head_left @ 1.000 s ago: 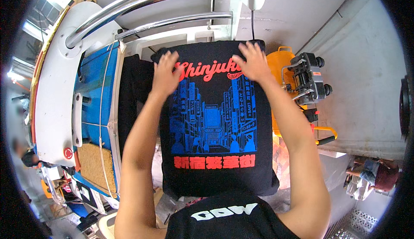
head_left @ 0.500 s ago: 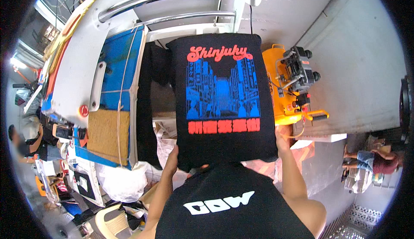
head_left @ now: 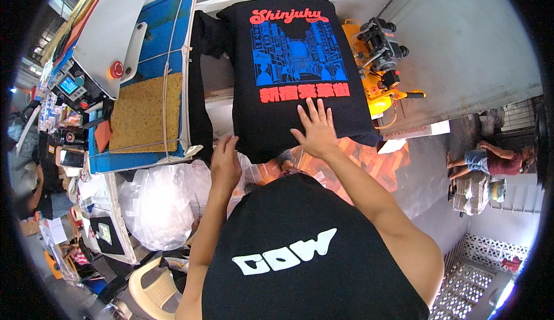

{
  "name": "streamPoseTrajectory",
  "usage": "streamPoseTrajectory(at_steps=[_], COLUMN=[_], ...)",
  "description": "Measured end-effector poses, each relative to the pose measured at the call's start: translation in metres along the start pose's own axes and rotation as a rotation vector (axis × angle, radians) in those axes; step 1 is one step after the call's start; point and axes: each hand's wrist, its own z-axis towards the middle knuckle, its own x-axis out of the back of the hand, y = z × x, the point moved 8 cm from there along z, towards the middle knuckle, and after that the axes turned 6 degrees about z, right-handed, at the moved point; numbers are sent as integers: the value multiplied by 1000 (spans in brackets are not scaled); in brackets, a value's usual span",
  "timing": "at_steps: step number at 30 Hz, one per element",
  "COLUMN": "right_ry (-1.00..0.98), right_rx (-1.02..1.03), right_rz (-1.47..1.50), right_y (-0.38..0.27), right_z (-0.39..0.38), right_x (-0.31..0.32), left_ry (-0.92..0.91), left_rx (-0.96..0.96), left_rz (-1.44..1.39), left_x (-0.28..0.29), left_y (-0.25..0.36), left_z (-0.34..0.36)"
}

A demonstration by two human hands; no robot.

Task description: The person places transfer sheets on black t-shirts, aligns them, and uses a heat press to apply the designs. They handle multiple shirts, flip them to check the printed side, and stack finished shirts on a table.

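A black T-shirt [head_left: 300, 121] lies spread over a flat platen, with a blue street picture and red lettering on its front. My right hand [head_left: 318, 134] rests on it just below the lower red lettering, palm down and fingers spread. Beside the shirt's lower left edge is my left hand [head_left: 225, 167], its fingers loosely bent and apart; nothing shows in its grasp. More black cloth [head_left: 200, 100] hangs between the shirt and the machine on the left.
On the left stands a machine with a blue bed [head_left: 163, 49], a tan pad [head_left: 144, 115] and a red stop button [head_left: 116, 69]. An orange air compressor [head_left: 378, 103] is at the right. Below left are plastic bags [head_left: 156, 204] and a chair [head_left: 151, 291]. People are at both sides.
My right hand has left the shirt's right edge and now lies on its front. My left hand has loosened at the left edge. The view has shifted, so the shirt appears higher.
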Motion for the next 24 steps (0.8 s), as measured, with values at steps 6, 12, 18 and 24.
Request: streamPoseTrajectory(at_steps=[6, 12, 18, 24], right_ry=[120, 316, 526, 263], right_rx=[38, -127, -241, -548], right_rz=[21, 98, 177, 536], right_y=[-6, 62, 211, 337], right_z=[-10, 5, 147, 344], right_x=[4, 40, 93, 68], left_ry=[-75, 109, 265, 127], left_rx=[-249, -370, -210, 17], left_rz=[-131, -206, -169, 58], left_x=[26, 18, -23, -95], left_y=[55, 90, 75, -5], left_z=[3, 74, 240, 463])
